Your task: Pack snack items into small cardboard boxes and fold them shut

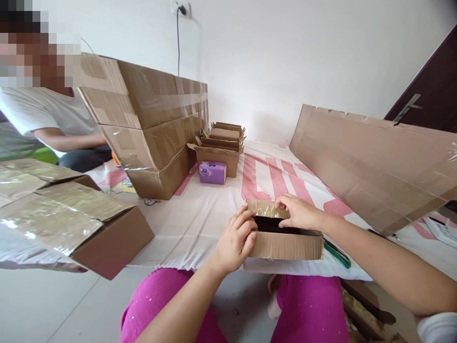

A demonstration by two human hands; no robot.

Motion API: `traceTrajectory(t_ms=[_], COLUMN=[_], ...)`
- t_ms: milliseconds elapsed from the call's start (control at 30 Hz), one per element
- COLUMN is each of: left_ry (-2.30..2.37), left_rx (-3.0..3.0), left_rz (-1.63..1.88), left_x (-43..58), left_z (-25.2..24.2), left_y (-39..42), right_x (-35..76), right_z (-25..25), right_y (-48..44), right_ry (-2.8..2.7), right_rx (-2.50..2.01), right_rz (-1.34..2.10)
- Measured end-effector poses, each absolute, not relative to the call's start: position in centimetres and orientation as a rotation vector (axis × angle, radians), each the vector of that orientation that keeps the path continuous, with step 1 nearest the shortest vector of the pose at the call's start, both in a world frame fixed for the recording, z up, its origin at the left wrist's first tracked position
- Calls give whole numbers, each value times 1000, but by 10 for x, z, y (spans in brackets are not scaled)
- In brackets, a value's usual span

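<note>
In front of me, near the table's front edge, sits a small open cardboard box [285,246] with a dark inside. My left hand [235,240] grips its left end, fingers bent over the edge and thumb against the near wall. My right hand [300,213] reaches over from the right and pinches the far flap [262,208], which has shiny clear tape on it; the thumb points into the opening. Just right of the box lies a tool with a green handle [337,252], its working end partly hidden by my forearm and the box.
Taped cartons [150,105] are stacked at the left; beside them sits a person [60,112]. More closed boxes [89,233] lie front left. Several open boxes [217,155] stand behind a purple tissue pack [213,172]. A big cardboard sheet [371,166] leans at right.
</note>
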State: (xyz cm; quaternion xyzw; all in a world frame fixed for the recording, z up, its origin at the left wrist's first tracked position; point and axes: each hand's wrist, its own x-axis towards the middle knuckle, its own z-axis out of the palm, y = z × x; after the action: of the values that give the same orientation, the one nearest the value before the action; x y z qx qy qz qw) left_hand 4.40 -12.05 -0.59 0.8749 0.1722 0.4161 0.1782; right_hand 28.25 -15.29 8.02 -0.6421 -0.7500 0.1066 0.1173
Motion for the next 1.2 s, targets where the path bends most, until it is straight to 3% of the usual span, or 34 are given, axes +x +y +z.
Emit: traceTrajectory(t_ms=[567, 1200], left_ry=[475, 469], left_rx=[2475, 2492], left_rz=[1147, 1187], left_x=[45, 44], left_z=[-6, -9], left_y=[-120, -120], right_x=[280, 245], right_z=[84, 80], right_y=[-155, -161], right_ry=[-2162, -2363], right_rx=[-1887, -1911], right_rz=[329, -135])
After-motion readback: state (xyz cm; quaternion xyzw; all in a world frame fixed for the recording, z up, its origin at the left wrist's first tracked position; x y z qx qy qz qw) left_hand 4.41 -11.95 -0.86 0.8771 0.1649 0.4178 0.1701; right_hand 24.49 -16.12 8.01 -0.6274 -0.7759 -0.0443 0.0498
